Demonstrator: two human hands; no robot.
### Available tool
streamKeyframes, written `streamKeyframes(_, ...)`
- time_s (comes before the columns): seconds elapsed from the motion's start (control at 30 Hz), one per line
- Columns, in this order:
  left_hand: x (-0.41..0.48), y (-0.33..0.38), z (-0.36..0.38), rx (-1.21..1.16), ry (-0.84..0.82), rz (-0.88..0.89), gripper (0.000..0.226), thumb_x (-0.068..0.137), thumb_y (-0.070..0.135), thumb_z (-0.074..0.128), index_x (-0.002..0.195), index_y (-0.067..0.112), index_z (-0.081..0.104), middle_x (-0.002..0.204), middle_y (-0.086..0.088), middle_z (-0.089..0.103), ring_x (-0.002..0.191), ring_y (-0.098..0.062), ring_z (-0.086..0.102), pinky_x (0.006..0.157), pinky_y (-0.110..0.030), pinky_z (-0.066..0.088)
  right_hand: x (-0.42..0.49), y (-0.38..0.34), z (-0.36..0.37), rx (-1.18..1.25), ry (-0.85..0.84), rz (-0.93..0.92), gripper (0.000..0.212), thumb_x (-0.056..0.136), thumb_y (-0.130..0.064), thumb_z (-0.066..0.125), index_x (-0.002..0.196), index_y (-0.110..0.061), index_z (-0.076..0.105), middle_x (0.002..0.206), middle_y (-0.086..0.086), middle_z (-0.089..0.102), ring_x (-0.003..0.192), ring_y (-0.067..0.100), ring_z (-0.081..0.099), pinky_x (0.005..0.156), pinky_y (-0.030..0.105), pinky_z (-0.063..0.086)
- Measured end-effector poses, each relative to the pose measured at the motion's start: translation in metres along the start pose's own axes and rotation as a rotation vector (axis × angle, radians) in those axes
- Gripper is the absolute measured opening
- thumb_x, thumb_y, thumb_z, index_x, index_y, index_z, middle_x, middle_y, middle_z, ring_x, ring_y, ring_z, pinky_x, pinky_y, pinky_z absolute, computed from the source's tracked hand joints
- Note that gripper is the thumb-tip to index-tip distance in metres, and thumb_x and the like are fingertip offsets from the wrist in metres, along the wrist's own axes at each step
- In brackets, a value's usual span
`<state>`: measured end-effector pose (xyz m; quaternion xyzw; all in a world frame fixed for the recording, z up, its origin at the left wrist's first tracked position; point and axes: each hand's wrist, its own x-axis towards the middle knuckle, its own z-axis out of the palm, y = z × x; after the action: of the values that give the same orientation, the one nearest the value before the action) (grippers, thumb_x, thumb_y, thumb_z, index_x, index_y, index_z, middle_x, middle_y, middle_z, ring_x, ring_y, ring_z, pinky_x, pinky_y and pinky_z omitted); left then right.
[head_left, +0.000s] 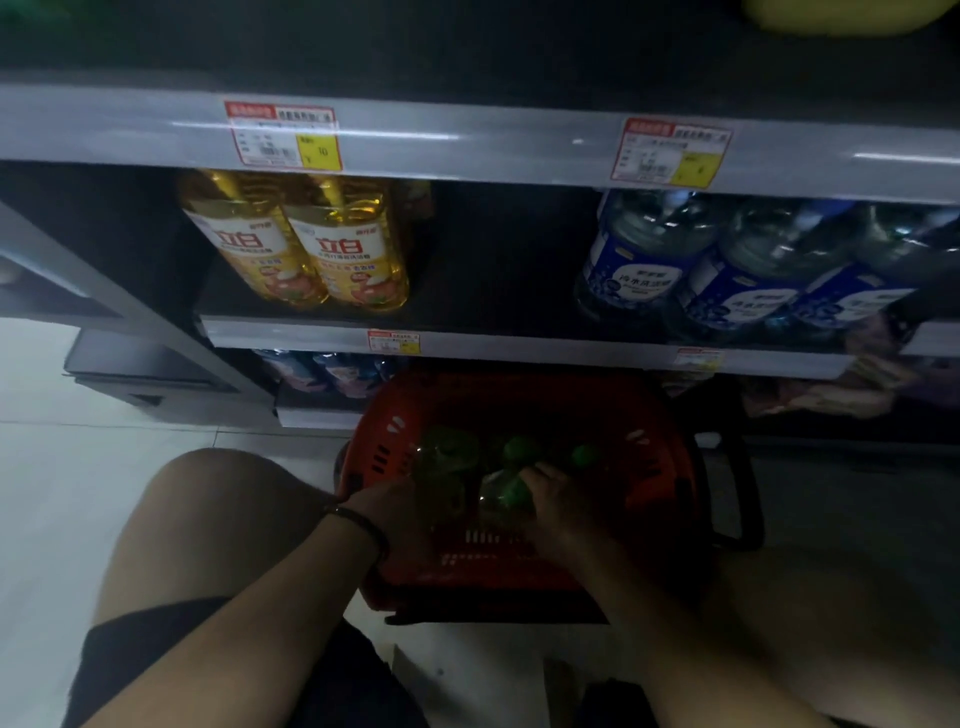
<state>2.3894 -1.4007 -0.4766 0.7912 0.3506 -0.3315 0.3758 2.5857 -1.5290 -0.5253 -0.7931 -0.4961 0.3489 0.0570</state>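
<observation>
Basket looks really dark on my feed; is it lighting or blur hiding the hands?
Head view: mostly dim light; the red basket is underexposed, so the left hand, right hand and green-capped bottles are murky and slightly soft. Head view: glare streaks on the shelf edge.

A thin dark bracelet (358, 521) is worn round the wrist of the left hand (397, 512). The right hand (553, 501) and both forearms (270, 597) are left bare. Dark shorts (135, 660) are worn, ending above the left knee (223, 499), which is uncovered. The right knee (831, 623) is likewise seen bare. Finer detail of the bracelet and the cloth is blurred by the dim light.
</observation>
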Motion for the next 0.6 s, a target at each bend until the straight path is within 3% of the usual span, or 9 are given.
streamKeyframes(0.13, -0.009, 0.005, -0.004, -0.062, 0.108, 0.093, 0.068, 0.1, 0.03, 0.069, 0.159, 0.023, 0.036, 0.16, -0.004, 0.043, 0.15, -0.026, 0.04, 0.122, -0.038, 0.033, -0.026, -0.011, -0.032, -0.045, 0.119, -0.051, 0.059, 0.098, -0.048, 0.066, 0.148, -0.021, 0.055, 0.15, 0.003, 0.054, 0.135, 0.027, 0.054, 0.109, 0.037, 0.045)
streamKeyframes(0.2, -0.018, 0.0, -0.005, -0.009, 0.245, 0.195, 0.047, 0.101, 0.031, 0.067, 0.144, 0.031, 0.051, 0.143, 0.001, 0.055, 0.148, -0.034, 0.043, 0.123, -0.049, 0.037, -0.043, -0.023, -0.056, -0.067, 0.195, -0.087, 0.052, 0.097, -0.051, 0.066, 0.137, -0.02, 0.061, 0.134, 0.002, 0.06, 0.124, 0.025, 0.058, 0.098, 0.036, 0.048)
streamKeyframes(0.27, -0.028, 0.0, -0.006, -0.236, 0.376, 0.214, 0.027, 0.101, 0.028, 0.066, 0.126, 0.032, 0.059, 0.122, 0.011, 0.059, 0.139, -0.035, 0.053, 0.116, -0.051, 0.045, -0.065, -0.039, -0.084, -0.068, 0.272, -0.16, 0.039, 0.095, -0.054, 0.068, 0.118, -0.023, 0.064, 0.114, -0.004, 0.06, 0.115, 0.021, 0.056, 0.089, 0.035, 0.046)
streamKeyframes(0.37, -0.056, 0.022, -0.022, -0.421, 0.379, 0.293, 0.071, 0.083, 0.026, 0.087, 0.14, 0.04, 0.047, 0.122, 0.026, 0.051, 0.119, -0.008, 0.058, 0.104, -0.038, 0.054, -0.096, -0.069, -0.129, -0.086, 0.349, -0.261, 0.034, 0.093, -0.057, 0.068, 0.109, -0.027, 0.063, 0.104, -0.011, 0.055, 0.11, 0.017, 0.054, 0.086, 0.037, 0.046)
streamKeyframes(0.43, -0.08, 0.037, -0.034, -0.54, 0.405, 0.365, 0.072, 0.078, 0.029, 0.09, 0.13, 0.056, 0.048, 0.124, 0.025, 0.059, 0.118, 0.001, 0.06, 0.102, -0.038, 0.056, -0.115, -0.094, -0.159, -0.071, 0.388, -0.316, 0.043, 0.093, -0.059, 0.068, 0.12, -0.025, 0.066, 0.113, -0.009, 0.061, 0.113, 0.016, 0.056, 0.089, 0.033, 0.043)
streamKeyframes(0.5, -0.1, 0.043, -0.04, -0.578, 0.517, 0.458, 0.073, 0.074, 0.029, 0.093, 0.13, 0.056, 0.053, 0.127, 0.017, 0.069, 0.118, -0.001, 0.066, 0.1, -0.041, 0.059, -0.134, -0.119, -0.191, -0.06, 0.412, -0.386, 0.043, 0.093, -0.057, 0.071, 0.117, -0.021, 0.067, 0.11, -0.013, 0.06, 0.106, 0.012, 0.057, 0.083, 0.028, 0.035)
streamKeyframes(0.6, -0.127, 0.049, -0.051, -0.715, 0.656, 0.588, 0.077, 0.074, 0.004, 0.092, 0.138, 0.031, 0.059, 0.128, 0.006, 0.074, 0.118, -0.014, 0.071, 0.096, -0.039, 0.061, -0.162, -0.154, -0.235, -0.034, 0.403, -0.416, 0.031, 0.09, -0.053, 0.078, 0.088, -0.026, 0.062, 0.087, -0.014, 0.062, 0.081, 0.007, 0.057, 0.068, 0.033, 0.036)
